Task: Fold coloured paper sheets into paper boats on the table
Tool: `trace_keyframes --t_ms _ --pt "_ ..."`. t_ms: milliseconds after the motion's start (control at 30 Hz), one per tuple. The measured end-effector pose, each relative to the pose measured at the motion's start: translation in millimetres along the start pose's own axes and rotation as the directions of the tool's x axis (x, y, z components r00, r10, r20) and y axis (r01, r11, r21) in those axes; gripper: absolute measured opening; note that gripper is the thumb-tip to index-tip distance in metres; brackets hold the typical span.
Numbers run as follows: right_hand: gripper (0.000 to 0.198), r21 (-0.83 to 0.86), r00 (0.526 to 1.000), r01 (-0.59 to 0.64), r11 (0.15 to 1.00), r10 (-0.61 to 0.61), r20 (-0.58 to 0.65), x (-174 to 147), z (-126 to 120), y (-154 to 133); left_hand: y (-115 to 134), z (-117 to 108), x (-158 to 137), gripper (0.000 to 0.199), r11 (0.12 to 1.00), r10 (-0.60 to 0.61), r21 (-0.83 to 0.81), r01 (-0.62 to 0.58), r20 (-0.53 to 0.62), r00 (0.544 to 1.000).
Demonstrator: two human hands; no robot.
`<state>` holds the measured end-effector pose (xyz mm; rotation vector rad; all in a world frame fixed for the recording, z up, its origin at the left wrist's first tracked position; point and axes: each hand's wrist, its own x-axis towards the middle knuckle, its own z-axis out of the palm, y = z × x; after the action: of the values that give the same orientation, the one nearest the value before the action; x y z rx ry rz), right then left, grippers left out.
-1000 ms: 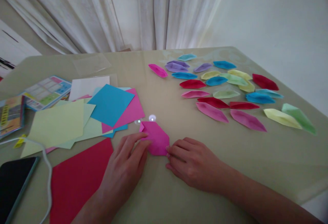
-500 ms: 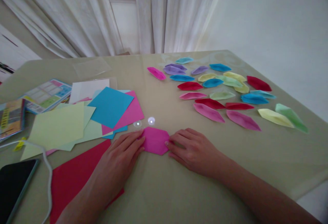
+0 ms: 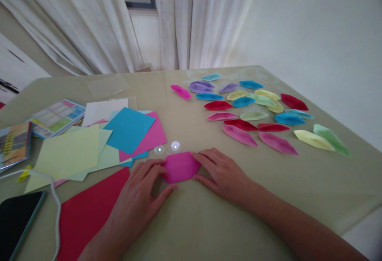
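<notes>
A piece of pink origami paper [image 3: 182, 167], folded to a flat shape with its corners turned in, lies on the table between my hands. My left hand [image 3: 140, 191] has its curled fingertips at the paper's left edge, while the thumb reaches out below the near edge. At the other end, my right hand [image 3: 222, 171] holds the paper's right side, its fingers on the upper right corner and the thumb by the lower right one. The fingertips of the left hand are partly hidden behind its index finger.
Several folded paper boats [image 3: 238, 134] in many colours are spread over the right. Loose sheets, including a blue square [image 3: 130, 129] and a red sheet [image 3: 89, 209], lie left. A phone [image 3: 19, 223], a white cable [image 3: 56, 213] and booklets [image 3: 14, 143] border them.
My left thumb has moved away from the paper, opening a gap to the fingers. The right fingers have shifted onto the upper right corner. The view has tilted up slightly.
</notes>
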<state>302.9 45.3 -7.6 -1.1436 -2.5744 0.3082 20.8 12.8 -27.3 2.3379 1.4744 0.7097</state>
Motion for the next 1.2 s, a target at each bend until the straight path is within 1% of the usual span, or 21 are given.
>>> trace_keyframes --t_ms 100,133,267,367,533,667,767,833,900,967,1033,1100,1200 --pt "0.055 0.050 0.999 -0.033 0.998 0.033 -0.007 -1.5 1.5 -0.7 5.8 2.9 -1.0 0.013 1.000 -0.021 0.002 0.021 -0.031 0.999" --pt "0.056 0.064 0.999 -0.043 0.997 0.044 -0.008 -2.0 1.9 -1.2 6.8 4.0 -1.2 0.013 1.000 -0.030 0.005 0.030 -0.045 0.999" --pt "0.058 0.083 0.998 -0.070 0.994 0.070 0.010 -2.6 2.3 -3.9 7.6 5.6 -1.0 0.026 0.999 -0.046 -0.005 0.046 -0.052 0.998" --pt "0.058 0.081 0.996 -0.093 0.992 0.092 0.021 -2.1 2.3 -5.0 6.9 4.0 -0.6 0.031 1.000 -0.027 -0.009 0.026 -0.062 0.998" --pt "0.062 0.085 0.993 -0.115 0.990 0.114 0.018 -3.2 3.8 -5.7 5.4 2.1 -0.7 0.028 1.000 0.022 0.001 -0.022 -0.132 0.991" --pt "0.063 0.078 0.992 -0.121 0.990 0.119 0.034 -3.9 3.9 -6.4 6.2 1.6 -0.7 0.030 0.998 0.043 -0.029 -0.048 -0.140 0.989" --pt "0.061 0.104 0.995 -0.100 0.990 0.098 0.026 -3.2 3.2 -6.4 7.8 1.3 -0.8 0.031 0.996 0.045 -0.072 -0.056 -0.147 0.988" --pt "0.058 0.129 0.998 -0.070 0.989 0.069 0.010 -2.9 3.4 -6.2 8.9 1.5 -1.0 0.030 0.992 0.044 -0.106 -0.062 -0.162 0.986" --pt "0.049 0.148 0.999 -0.043 0.988 0.047 -0.021 -2.8 3.9 -5.8 10.0 1.8 -1.0 0.033 0.987 0.064 -0.137 -0.089 -0.180 0.982" --pt "0.030 0.173 0.999 -0.020 0.985 0.028 -0.045 -2.8 3.8 -5.4 11.3 1.6 -0.7 0.039 0.980 0.097 -0.155 -0.125 -0.179 0.979" --pt "0.014 0.206 0.998 0.010 0.979 0.003 -0.063 -2.7 2.4 -5.0 12.5 0.3 -0.4 0.045 0.978 0.107 -0.163 -0.133 -0.164 0.981" --pt "0.013 0.249 0.997 0.027 0.968 -0.008 -0.078 -2.2 -0.3 -4.9 13.0 -2.3 0.0 0.047 0.979 0.086 -0.173 -0.111 -0.148 0.985" --pt "0.014 0.338 0.993 -0.002 0.941 0.041 -0.107 -0.8 -5.3 -6.4 11.9 -7.7 0.9 0.045 0.981 0.030 -0.189 -0.053 -0.125 0.992"
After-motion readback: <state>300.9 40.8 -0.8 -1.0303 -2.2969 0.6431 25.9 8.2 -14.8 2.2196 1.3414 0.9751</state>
